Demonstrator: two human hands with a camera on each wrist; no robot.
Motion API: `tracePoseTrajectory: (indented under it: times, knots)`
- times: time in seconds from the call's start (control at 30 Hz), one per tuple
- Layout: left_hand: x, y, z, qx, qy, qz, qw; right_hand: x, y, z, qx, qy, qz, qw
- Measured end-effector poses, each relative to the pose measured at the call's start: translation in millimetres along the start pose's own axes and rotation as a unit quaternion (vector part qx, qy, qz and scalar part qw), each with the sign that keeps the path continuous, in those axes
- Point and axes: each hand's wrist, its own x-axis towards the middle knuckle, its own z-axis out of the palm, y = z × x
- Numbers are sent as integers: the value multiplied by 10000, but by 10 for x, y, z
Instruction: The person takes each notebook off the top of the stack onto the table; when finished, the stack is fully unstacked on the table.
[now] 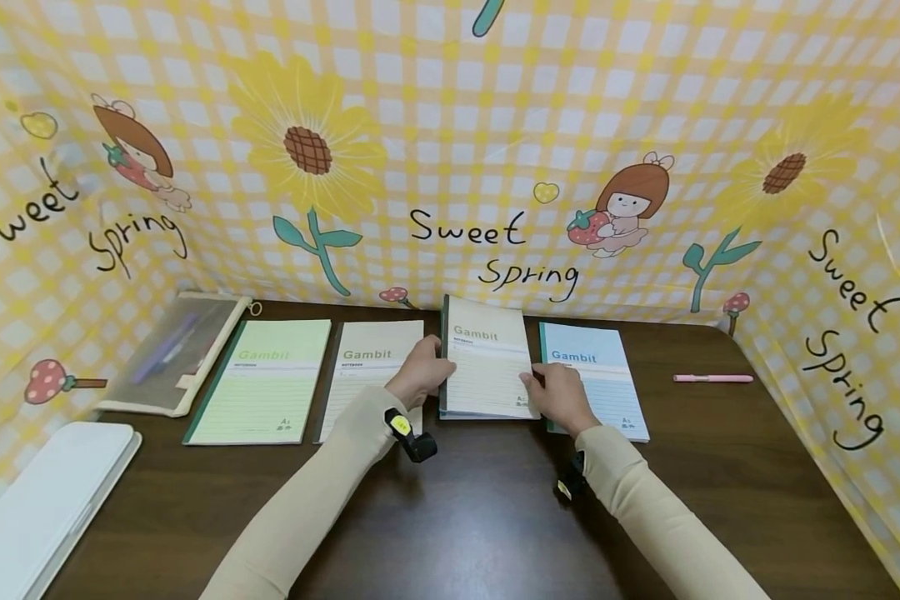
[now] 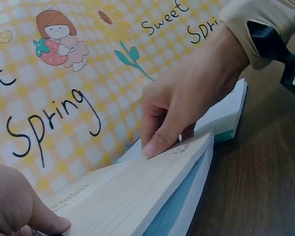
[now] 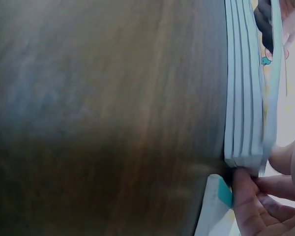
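Observation:
Both hands hold a pale grey "Gambit" notebook (image 1: pixel 489 367) by its two long sides. My left hand (image 1: pixel 422 372) grips the dark spine side, thumb on the cover. Across from it, my right hand (image 1: pixel 562 397) pinches the opposite edge, with the thumb on top in the left wrist view. Beneath that notebook lies a stack of notebooks (image 3: pixel 243 88), and a narrow gap shows between it and the top one. A second grey notebook (image 1: pixel 367 379) is partly covered by the left hand. The right hand overlaps a blue notebook (image 1: pixel 607 379).
A green notebook (image 1: pixel 266 387) lies further left, beside a mesh zip pouch (image 1: pixel 168 354) with pens inside. At the near left is a white flat case (image 1: pixel 52 508). A pink pen (image 1: pixel 712 378) lies on the dark wooden table (image 1: pixel 720 483). Checked cloth (image 1: pixel 450 150) walls the back and sides.

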Motion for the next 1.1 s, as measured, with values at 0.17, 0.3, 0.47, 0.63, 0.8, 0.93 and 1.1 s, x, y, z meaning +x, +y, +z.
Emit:
tracePoseTrajectory:
  times: [0.17, 0.3, 0.47, 0.63, 0.8, 0.93, 1.1]
  knots:
    - [-80, -62, -153, -171, 112, -20, 9998, -5, -11, 27, -15, -49, -70, 10000]
    - [-245, -177, -325, -298, 118, -83, 9995, -1, -46, 47, -165, 45, -122, 9998]
    - [-691, -494, -656, -512, 67, -70, 9986, -14, -108, 84, -518, 129, -211, 9983]
    - [-1351, -843, -1048, -391, 215, -137, 9989, -33, -107, 92, -649, 156, -322, 9972]
    - [-1855, -1119, -1334, -509, 54, -297, 9982, -68, -43, -1, -602, 164, -309, 9976]
    - [-2129, -1296, -1498, -665, -291, -487, 9962, -107, 21, -94, -601, 112, -229, 9979]
    - [-2453, -1626, -1816, -741, -845, -595, 9919, -102, 8, -97, -598, 86, -281, 9978]
